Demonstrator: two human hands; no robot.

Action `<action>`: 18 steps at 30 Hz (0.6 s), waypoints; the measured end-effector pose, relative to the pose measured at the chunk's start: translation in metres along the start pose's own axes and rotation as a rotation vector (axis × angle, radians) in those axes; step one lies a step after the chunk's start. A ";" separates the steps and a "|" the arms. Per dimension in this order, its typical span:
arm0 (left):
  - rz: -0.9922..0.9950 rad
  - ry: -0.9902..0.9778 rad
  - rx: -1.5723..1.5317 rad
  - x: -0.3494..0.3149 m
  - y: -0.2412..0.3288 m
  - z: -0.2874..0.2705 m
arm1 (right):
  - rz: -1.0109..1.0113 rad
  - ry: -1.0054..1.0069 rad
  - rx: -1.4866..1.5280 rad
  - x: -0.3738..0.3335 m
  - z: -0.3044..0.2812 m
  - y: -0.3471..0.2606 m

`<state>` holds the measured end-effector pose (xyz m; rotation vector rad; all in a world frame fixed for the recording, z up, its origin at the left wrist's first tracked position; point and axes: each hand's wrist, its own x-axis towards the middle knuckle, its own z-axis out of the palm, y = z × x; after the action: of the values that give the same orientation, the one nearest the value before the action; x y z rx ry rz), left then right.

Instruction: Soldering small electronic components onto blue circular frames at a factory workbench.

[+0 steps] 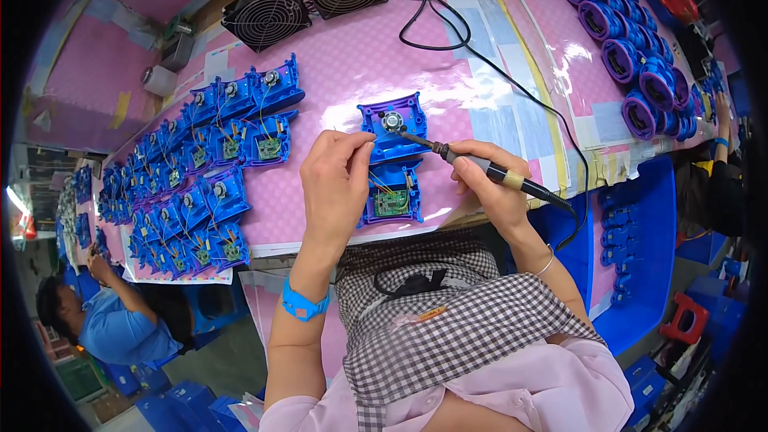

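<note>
My right hand (494, 182) grips a soldering iron (512, 179) like a pen, its tip reaching a round metal part (392, 122) inside a blue plastic housing half (412, 109). My left hand (336, 176) is at the near-left edge of that housing, thumb and forefinger pinched together. What they hold is too small to make out. Just nearer to me lies a second blue housing half (418, 198), joined to the first by thin wires, with a green circuit board (391, 203) in it. The left fingers partly cover the left side of both halves.
Rows of similar blue housings (192, 160) fill the left of the pink table. Two black fans (266, 16) stand at the back, near a black cable (512, 72). Stacked blue round parts (640, 56) line the right. A blue bin (640, 256) sits below; co-workers (120, 312) work nearby.
</note>
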<state>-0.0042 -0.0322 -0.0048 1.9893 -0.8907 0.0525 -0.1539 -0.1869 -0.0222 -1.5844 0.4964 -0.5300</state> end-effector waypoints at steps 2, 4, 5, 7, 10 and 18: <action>0.016 0.002 0.015 0.000 0.000 0.001 | -0.002 0.024 0.023 0.001 0.001 0.002; 0.007 0.017 0.028 0.000 0.000 0.002 | 0.004 0.017 0.038 0.001 0.000 0.005; 0.006 0.017 0.027 0.000 0.001 0.002 | 0.004 0.017 0.038 0.001 0.000 0.004; 0.006 0.014 0.026 0.000 0.001 0.003 | 0.011 0.009 0.037 0.001 0.000 0.003; 0.016 0.013 0.031 0.001 0.000 0.005 | 0.046 -0.034 0.015 0.002 -0.001 -0.005; 0.016 -0.017 0.040 -0.002 0.009 0.004 | -0.214 0.024 -0.149 0.000 -0.005 -0.009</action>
<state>-0.0120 -0.0366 -0.0010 2.0224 -0.9226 0.0628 -0.1565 -0.1902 -0.0124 -1.7876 0.3939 -0.6878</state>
